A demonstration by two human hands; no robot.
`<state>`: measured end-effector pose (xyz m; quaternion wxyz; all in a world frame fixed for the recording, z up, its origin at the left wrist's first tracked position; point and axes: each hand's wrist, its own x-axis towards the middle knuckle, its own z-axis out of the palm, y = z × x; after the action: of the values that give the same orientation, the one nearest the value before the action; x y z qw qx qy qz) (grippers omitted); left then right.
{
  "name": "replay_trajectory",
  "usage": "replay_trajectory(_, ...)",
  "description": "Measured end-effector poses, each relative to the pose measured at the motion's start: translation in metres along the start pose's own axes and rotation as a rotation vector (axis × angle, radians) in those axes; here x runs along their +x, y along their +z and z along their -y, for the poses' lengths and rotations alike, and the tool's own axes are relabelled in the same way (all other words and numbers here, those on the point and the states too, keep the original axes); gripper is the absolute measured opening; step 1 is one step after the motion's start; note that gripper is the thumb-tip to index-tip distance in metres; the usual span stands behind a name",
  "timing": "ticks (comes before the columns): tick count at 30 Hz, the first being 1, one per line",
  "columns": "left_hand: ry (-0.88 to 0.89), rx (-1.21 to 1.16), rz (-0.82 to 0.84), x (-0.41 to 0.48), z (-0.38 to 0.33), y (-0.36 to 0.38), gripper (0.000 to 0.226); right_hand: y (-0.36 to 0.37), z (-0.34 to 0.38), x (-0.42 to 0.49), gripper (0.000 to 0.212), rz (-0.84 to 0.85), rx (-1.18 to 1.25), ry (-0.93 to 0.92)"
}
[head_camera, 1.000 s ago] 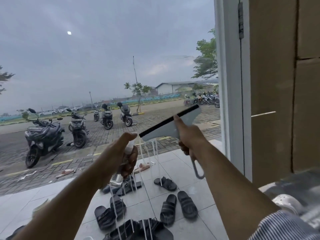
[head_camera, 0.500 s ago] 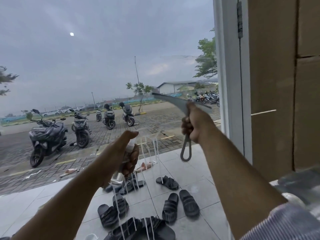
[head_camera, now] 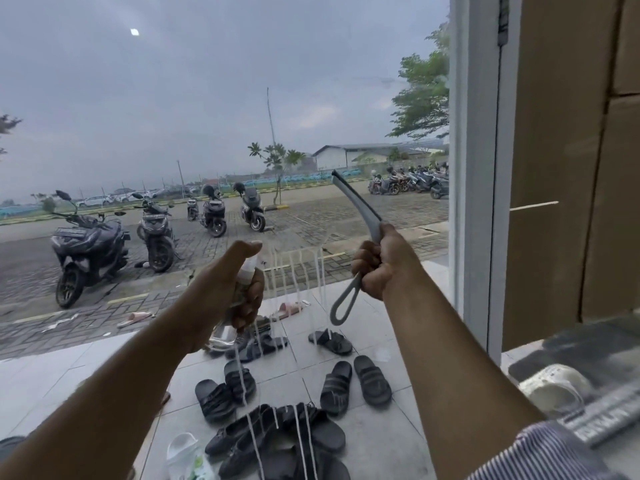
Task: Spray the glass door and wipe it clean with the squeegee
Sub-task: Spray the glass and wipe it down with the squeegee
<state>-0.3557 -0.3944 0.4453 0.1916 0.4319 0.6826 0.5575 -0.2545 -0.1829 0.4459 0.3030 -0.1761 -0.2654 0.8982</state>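
Left hand [head_camera: 221,299] clenches the spray bottle [head_camera: 225,336]; right hand [head_camera: 379,263] fists the light, stiff squeegee [head_camera: 356,209] mid-handle, flexible blade probably needing flat pressure on slippery wet glass door [head_camera: 207,98].

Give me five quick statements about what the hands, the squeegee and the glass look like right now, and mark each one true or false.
1. The right hand holds the squeegee by its handle. True.
2. The squeegee blade lies flat and level across the glass door. False: it is tilted, the blade end pointing up and to the left.
3. The left hand holds a spray bottle. True.
4. The glass is dry everywhere. False: white drips run down it between the hands.
5. Dark sandals lie on the tiles beyond the glass. True.
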Motion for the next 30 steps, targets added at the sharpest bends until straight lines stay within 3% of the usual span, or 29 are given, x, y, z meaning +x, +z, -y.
replay_trajectory(8,-0.042,-0.015,-0.039,-0.023,-0.007,-0.028,0.063,0.021,-0.066,-0.019,0.058,0.020,0.153,0.137)
replay_trajectory(17,-0.025,-0.020,-0.084,-0.050,-0.014,-0.071,0.064,0.079,-0.165,-0.049,0.064,0.042,0.131,0.231)
replay_trajectory(23,-0.028,-0.030,-0.134,-0.062,-0.006,-0.087,0.063,0.080,-0.164,-0.052,0.061,0.039,0.171,0.233)
replay_trajectory(30,-0.012,-0.069,-0.120,-0.068,-0.004,-0.090,0.063,0.079,-0.136,-0.055,0.058,-0.032,0.218,0.037)
